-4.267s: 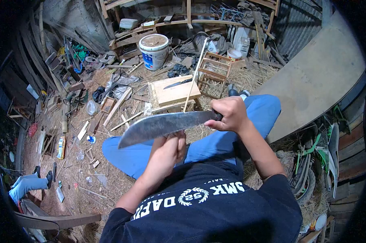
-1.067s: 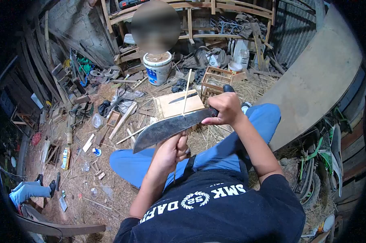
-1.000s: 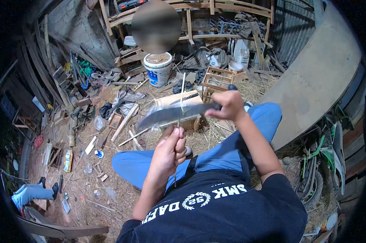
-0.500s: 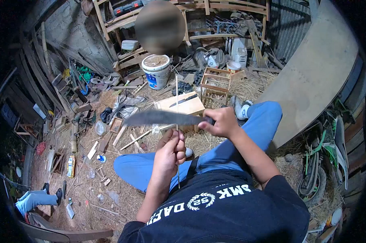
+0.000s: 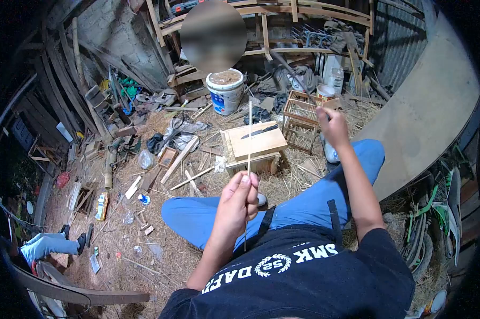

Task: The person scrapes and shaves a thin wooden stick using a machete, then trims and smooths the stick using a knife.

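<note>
My left hand (image 5: 239,198) is closed around a thin, pale bamboo-like stick (image 5: 250,135), which stands nearly upright in front of my body. To the right and farther forward, my right hand (image 5: 334,127) is raised, with its fingers wrapped round the handle of a machete. The dark machete blade (image 5: 297,77) points up and away to the left, apart from the stick, and is hard to make out against the clutter. Beyond my left hand a dark knife (image 5: 259,132) lies on a wooden block (image 5: 266,142).
A slatted wooden frame (image 5: 302,109) stands right of the block, near a white bucket (image 5: 225,98). A large board (image 5: 426,111) leans at the right beside a bicycle (image 5: 428,223). Another person's legs (image 5: 51,245) show at lower left. Straw and wood scraps cover the floor.
My right hand has swung the machete up and to the right, away from the stick it was crossing. My left hand still grips the stick. The view has shifted slightly.
</note>
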